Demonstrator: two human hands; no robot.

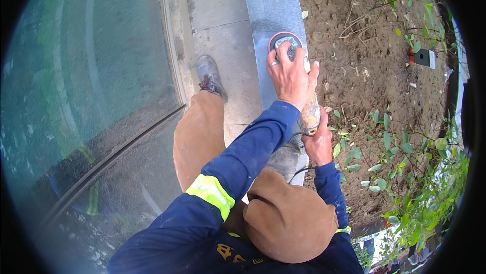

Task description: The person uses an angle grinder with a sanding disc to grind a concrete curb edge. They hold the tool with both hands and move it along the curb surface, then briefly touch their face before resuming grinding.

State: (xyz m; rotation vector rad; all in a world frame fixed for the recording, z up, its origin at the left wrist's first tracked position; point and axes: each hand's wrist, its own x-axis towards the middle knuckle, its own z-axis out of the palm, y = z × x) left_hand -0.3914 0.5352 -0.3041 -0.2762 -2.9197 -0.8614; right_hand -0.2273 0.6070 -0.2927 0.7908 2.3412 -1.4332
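A worn angle grinder [309, 117] with a round, red-rimmed disc [272, 40] lies along a grey stone ledge [271, 1], its disc at or very near the ledge's surface. My left hand [291, 79], with a ring on one finger, is wrapped over the grinder's head from above. Around the rear end of its body my right hand [319, 140] is closed, thumb along the side. Part of the disc is hidden under my left hand. A dark cord [302, 171] shows by my right wrist.
Bare soil [349, 76] with leafy plants [400, 152] borders the ledge on the right. A small dark and white box-like object [423, 58] sits there. Left are a paved strip [217, 21] and a glass pane [91, 71]. My booted foot [210, 74] stands on the paving.
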